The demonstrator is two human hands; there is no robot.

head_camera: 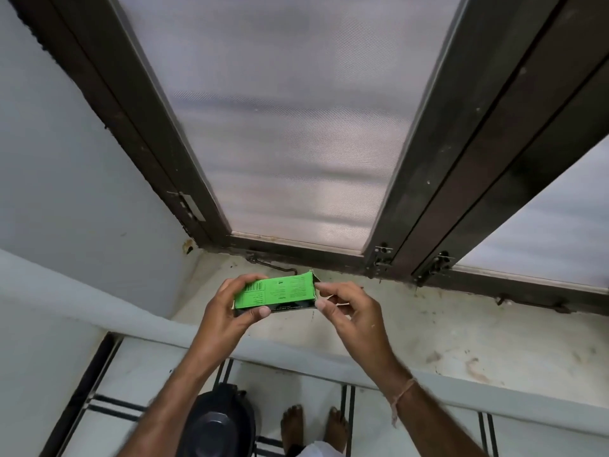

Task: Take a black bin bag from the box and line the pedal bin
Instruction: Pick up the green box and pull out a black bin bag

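A small green and black cardboard box [280, 291] is held in the air above a stained window sill [428, 328]. My left hand [227, 311] grips the box's left end, thumb underneath and fingers over the top. My right hand [346, 311] pinches the box's right end, where a flap [309, 278] stands raised. No bin bag shows. The black pedal bin [220, 420] stands on the floor below, lid down, partly hidden behind my left forearm.
A dark-framed window with mesh panes [296, 127] rises behind the sill, with latches [382, 255] at its base. A white wall [66, 176] closes the left side. Bare feet [313, 427] stand on the tiled floor right of the bin.
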